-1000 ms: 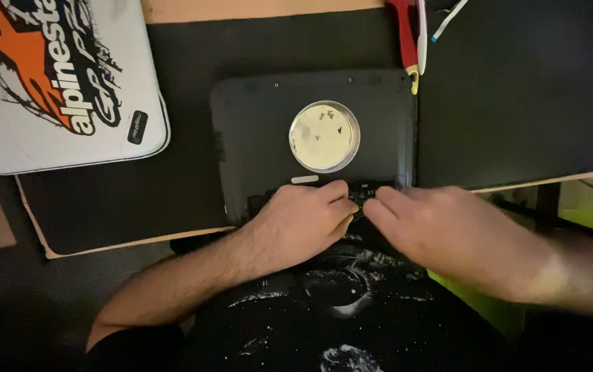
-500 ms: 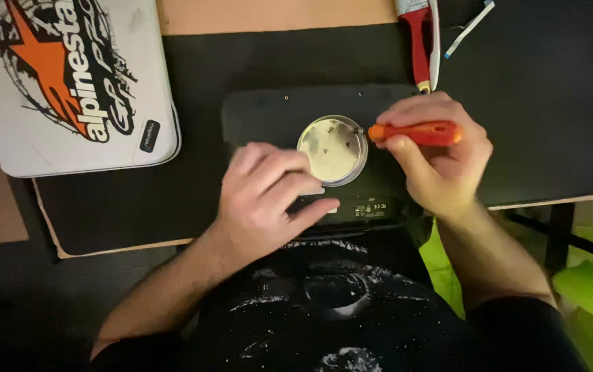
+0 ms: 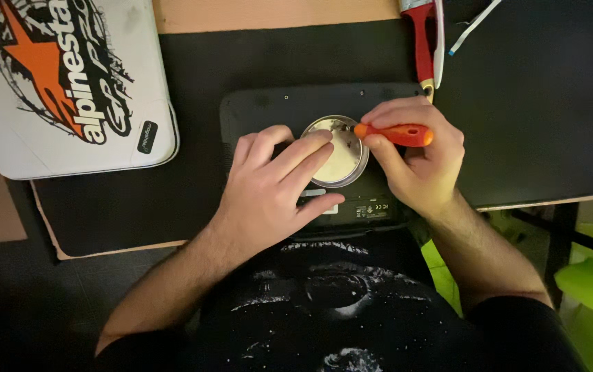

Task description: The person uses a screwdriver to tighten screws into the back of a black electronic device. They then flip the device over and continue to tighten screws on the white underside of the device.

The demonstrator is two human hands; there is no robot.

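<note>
A small dish [image 3: 343, 162] is steadied on the dark device [image 3: 275, 110] by the flat, unclenched left hand [image 3: 275, 186]. An orange screwdriver [image 3: 393, 133] is gripped by the right hand [image 3: 417, 162], its tip seemingly at the dish rim. Screw handling appears underway; precise tip placement is called for.

At the top left lies a white padded sleeve [image 3: 69, 83], rectangular with rounded corners. It carries a large printed logo [image 3: 55, 62] in orange and black, shaped like a star with rough black lettering across it, and a small black oblong tag [image 3: 147, 136] near its lower right corner. On the dark device [image 3: 269, 110] in the middle, near its front edge, there are a small white rectangular sticker [image 3: 320, 204] and, just beside it, a dark label [image 3: 372, 208] with tiny pale marks.
</note>
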